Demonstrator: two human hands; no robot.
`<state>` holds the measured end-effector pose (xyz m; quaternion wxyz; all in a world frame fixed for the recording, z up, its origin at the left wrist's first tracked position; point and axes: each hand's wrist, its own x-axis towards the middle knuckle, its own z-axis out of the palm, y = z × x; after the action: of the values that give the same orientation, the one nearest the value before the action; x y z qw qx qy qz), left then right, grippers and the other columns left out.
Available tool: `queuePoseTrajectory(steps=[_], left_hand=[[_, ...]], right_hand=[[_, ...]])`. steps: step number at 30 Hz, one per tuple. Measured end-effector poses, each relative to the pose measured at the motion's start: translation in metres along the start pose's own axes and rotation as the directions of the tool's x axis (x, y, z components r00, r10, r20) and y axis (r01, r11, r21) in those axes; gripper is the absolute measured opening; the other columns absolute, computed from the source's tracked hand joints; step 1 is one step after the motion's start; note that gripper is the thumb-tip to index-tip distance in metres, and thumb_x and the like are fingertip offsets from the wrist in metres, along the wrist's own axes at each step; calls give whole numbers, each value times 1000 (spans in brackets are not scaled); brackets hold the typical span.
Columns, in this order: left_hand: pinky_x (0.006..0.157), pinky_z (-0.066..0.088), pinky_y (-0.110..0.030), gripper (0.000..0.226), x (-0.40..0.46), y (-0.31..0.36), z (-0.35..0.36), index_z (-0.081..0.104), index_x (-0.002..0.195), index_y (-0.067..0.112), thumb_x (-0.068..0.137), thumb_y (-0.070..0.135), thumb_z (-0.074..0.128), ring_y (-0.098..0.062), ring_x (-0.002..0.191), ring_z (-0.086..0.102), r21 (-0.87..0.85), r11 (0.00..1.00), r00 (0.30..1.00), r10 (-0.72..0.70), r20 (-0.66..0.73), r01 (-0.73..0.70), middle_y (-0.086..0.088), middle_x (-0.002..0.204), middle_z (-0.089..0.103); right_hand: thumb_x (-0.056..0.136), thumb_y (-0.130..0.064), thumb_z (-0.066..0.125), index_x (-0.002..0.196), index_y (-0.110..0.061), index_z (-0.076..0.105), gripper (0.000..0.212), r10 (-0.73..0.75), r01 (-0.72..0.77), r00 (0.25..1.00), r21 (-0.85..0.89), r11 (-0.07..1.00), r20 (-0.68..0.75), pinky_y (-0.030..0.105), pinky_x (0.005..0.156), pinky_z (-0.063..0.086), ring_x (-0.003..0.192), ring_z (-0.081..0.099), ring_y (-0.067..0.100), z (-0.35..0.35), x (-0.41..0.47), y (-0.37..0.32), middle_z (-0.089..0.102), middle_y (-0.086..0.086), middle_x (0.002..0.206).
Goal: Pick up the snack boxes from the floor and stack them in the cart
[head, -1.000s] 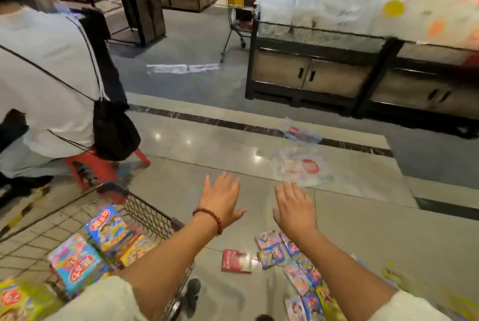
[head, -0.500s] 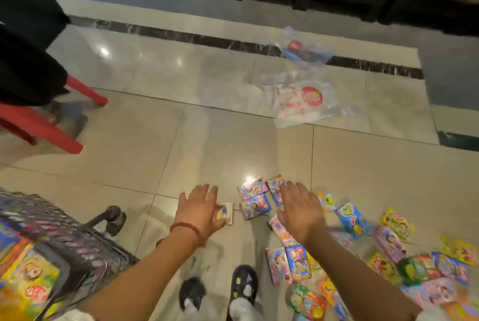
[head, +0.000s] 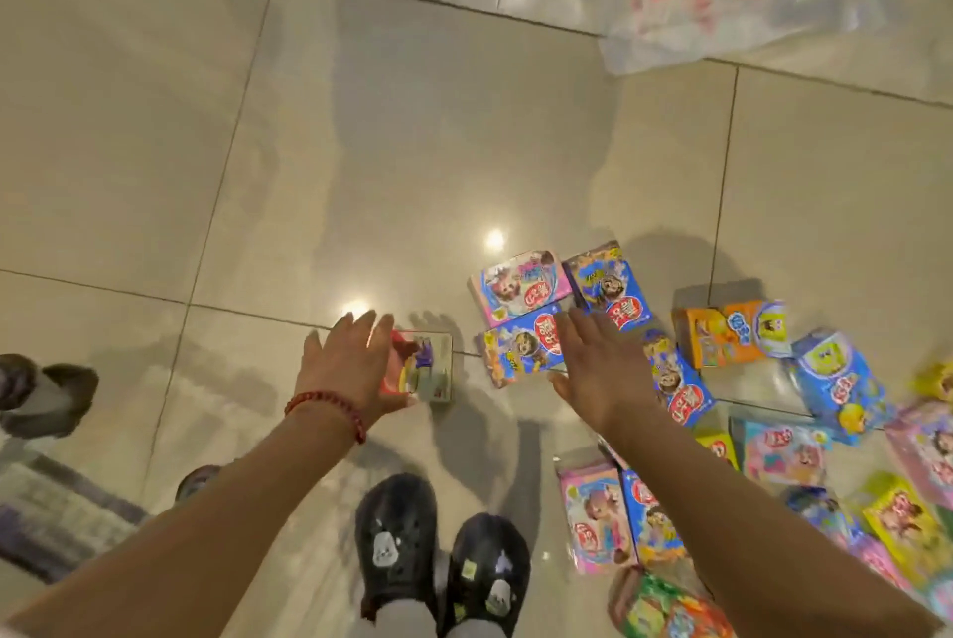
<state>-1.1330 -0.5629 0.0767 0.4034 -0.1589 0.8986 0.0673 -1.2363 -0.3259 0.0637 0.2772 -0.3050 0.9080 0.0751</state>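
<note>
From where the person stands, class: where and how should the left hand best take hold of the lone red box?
Probably pinch the red box across its two long side edges, coming from above: it lies flat and apart, sides free, with the open left hand directly over it.

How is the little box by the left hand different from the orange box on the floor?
The small box lies alone, away from the pile, with the left hand right over it; the orange box lies among other boxes with no hand near. The small box looks pale with red at one end; the orange box is bright orange. Both lie on the tiled floor.
</note>
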Motion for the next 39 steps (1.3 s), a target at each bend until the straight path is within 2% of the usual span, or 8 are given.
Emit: queuePoseTrajectory(steps=[9,13,17,20,25,31,35,39], left_hand=[[103,30,-37,95,91,-7,97,25,138,28,64,67,69,-15,130,32,61,996,994,72,-86,-66,7,139,35],[101,31,-40,93,107,-12,115,36,130,25,55,62,77,-19,120,41,32,997,990,70,-121,-67,3,126,46],[106,30,-42,98,111,-11,122,34,129,24,51,65,77,-22,115,43,97,995,990,43,-135,-30,-2,122,47],[101,34,-36,97,109,-12,125,41,126,23,48,70,75,-21,112,42,96,995,991,19,-134,-6,-3,118,46],[92,42,-31,98,105,-14,132,43,119,19,45,75,72,-18,101,50,60,998,990,24,-140,-16,-2,114,52],[74,51,-28,82,76,-16,141,43,112,21,55,74,71,-14,86,55,-254,967,998,-43,-38,32,3,100,60],[72,47,-26,57,34,-8,144,48,104,22,69,61,71,-14,81,55,-377,921,995,-92,36,99,1,100,63],[72,49,-27,56,-9,-2,119,49,104,17,68,48,79,-18,83,61,-662,715,968,-239,72,225,1,97,64]], right_hand=[[86,-33,63,139,-16,34,63,-108,114,993,-143,983,48,37,100,35,131,34,25,109,80,4,38,2,143],[31,-35,93,102,-13,65,79,-171,138,974,-208,968,-147,32,68,48,84,63,26,128,92,9,65,4,96],[16,-41,90,100,-13,50,96,-159,120,973,-224,967,-167,32,69,38,76,58,24,133,90,11,61,4,87],[10,-41,87,88,-11,60,88,-131,94,981,-244,965,-140,33,72,28,74,55,24,136,86,11,57,6,83],[15,-44,90,93,-10,41,99,-142,100,966,-196,976,-216,43,86,42,85,56,30,145,74,15,59,10,85],[51,-25,89,102,-4,50,68,-15,28,980,67,997,-198,35,50,45,68,56,31,149,47,6,56,12,77],[88,-27,64,122,1,48,47,188,-161,981,335,928,-49,43,79,44,101,51,35,138,13,-9,53,18,107],[97,-35,46,125,-4,42,42,271,-230,962,506,831,-7,40,76,47,101,55,30,94,-21,-19,53,14,114]])
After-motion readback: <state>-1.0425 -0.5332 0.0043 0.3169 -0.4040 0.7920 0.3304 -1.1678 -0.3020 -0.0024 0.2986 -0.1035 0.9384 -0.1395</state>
